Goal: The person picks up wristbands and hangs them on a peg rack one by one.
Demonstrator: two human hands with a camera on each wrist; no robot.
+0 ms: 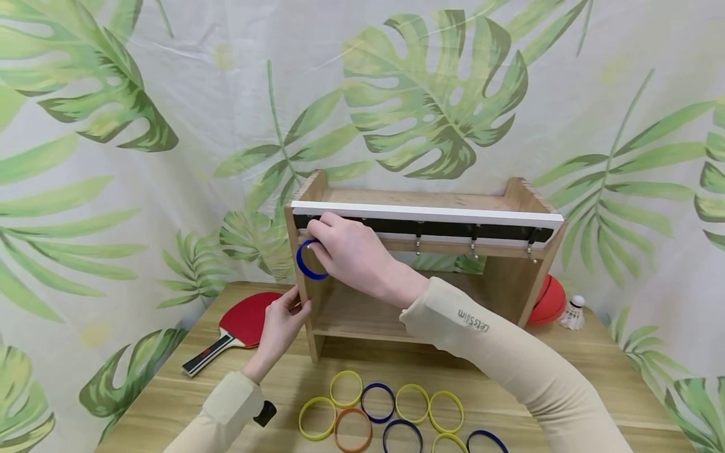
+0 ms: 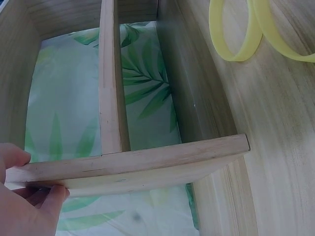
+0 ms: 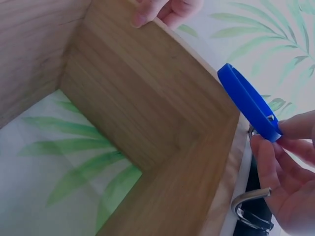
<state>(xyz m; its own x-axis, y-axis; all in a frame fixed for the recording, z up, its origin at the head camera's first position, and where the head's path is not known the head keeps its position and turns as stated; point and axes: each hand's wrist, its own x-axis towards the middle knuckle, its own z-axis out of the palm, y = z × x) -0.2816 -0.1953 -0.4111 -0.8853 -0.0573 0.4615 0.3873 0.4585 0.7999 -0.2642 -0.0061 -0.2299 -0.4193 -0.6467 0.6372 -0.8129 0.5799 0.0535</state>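
Observation:
My right hand point(image 1: 357, 255) pinches a blue silicone wristband point(image 1: 303, 265) at the left end of the black hook rail point(image 1: 447, 229) on a wooden shelf point(image 1: 362, 308). In the right wrist view the wristband point(image 3: 248, 101) hangs from thumb and fingertips, with a hook tip showing inside its loop. Whether the hook bears its weight I cannot tell. Lower down, my left hand point(image 1: 281, 324) grips the shelf's left side panel, with thumb and fingers on either side of the panel edge point(image 2: 138, 164) in the left wrist view. Metal hooks point(image 1: 474, 246) farther right on the rail carry nothing.
On the table in front lie several yellow wristbands point(image 1: 317, 434), several blue ones point(image 1: 378, 385) and an orange one point(image 1: 353, 448). A red table tennis bat point(image 1: 252, 314) lies left of the shelf. To its right are a red ball point(image 1: 549, 302) and a shuttlecock point(image 1: 573, 314).

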